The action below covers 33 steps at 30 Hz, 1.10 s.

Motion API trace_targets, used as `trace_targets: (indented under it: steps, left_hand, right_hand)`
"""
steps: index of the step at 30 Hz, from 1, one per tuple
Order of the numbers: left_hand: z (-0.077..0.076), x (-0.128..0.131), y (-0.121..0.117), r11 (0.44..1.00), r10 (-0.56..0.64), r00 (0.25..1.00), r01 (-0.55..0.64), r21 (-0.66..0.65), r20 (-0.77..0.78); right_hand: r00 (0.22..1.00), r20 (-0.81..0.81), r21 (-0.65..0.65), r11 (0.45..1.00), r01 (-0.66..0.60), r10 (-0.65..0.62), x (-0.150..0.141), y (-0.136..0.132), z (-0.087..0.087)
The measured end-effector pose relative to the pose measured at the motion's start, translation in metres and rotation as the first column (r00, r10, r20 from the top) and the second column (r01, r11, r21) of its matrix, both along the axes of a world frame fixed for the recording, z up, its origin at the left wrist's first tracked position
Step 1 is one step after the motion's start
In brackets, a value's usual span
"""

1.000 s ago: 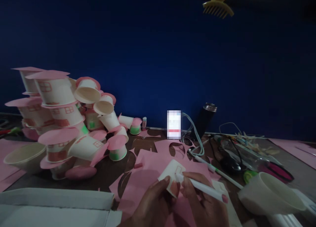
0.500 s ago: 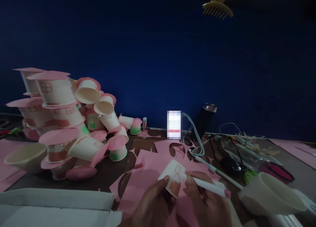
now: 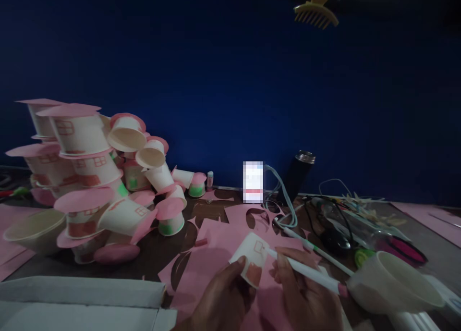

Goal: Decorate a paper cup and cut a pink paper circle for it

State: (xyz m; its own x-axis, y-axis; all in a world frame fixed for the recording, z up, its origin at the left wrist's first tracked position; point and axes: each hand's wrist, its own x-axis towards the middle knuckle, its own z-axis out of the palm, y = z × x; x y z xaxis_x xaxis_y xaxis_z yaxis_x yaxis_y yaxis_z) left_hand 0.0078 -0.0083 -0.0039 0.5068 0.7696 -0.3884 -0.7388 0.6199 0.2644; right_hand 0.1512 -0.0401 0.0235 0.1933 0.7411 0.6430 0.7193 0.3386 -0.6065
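My left hand (image 3: 225,297) grips a small white paper cup (image 3: 250,254) with a red window square drawn on its side. My right hand (image 3: 304,295) holds a white marker (image 3: 306,271) with a pink end, its tip touching the cup beside the drawn window. Both hands hover low at the bottom centre, above a pink paper sheet (image 3: 216,244) with shapes cut out of it.
A heap of decorated cups with pink lids (image 3: 97,177) fills the left. An open white box (image 3: 79,302) lies bottom left. A blank cup (image 3: 392,283) lies on its side at right, near a dark flask (image 3: 298,175), cables (image 3: 284,201), a phone (image 3: 253,182) and scissors (image 3: 399,247).
The marker has slid slightly to the right along the cup, its pink end now farther out. The left hand keeps the cup steady.
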Motion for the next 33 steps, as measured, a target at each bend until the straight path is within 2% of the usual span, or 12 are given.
trace_targets:
  steps: [5, 11, 21, 24, 27, 33]
  left_hand:
    - [-0.0012, -0.0001, 0.0004, 1.000, -0.001, 1.000, 0.001, -0.016, -0.004]
    - [-0.0031, -0.0006, 0.0004, 0.999, -0.010, 1.000, 0.010, 0.037, -0.003]
    - [-0.0033, 0.0001, -0.0006, 0.999, 0.006, 1.000, -0.006, 0.049, 0.002]
    - [-0.0030, -0.0001, -0.0007, 0.998, -0.007, 1.000, 0.006, 0.070, 0.013]
    - [-0.0024, 0.0002, -0.0006, 0.999, -0.003, 1.000, 0.002, 0.038, 0.009]
    - [-0.0019, 0.0013, -0.0016, 1.000, 0.004, 0.997, -0.006, -0.019, -0.082]
  right_hand:
    - [0.999, 0.029, -0.012, 1.000, -0.018, 0.018, 0.0028, 0.0016, -0.0031]
    - [0.999, 0.035, -0.072, 0.997, -0.007, 0.010, 0.0009, 0.0022, -0.0058]
    - [0.999, -0.011, -0.114, 0.993, -0.042, 0.041, 0.0012, 0.0013, -0.0074]
    - [0.999, 0.003, -0.108, 0.993, -0.037, 0.038, 0.0004, 0.0016, -0.0069]
    - [1.000, 0.020, -0.078, 0.997, -0.015, 0.017, 0.0007, 0.0016, -0.0049]
    - [1.000, 0.005, -0.028, 0.999, -0.020, 0.020, 0.0034, 0.0014, -0.0025]
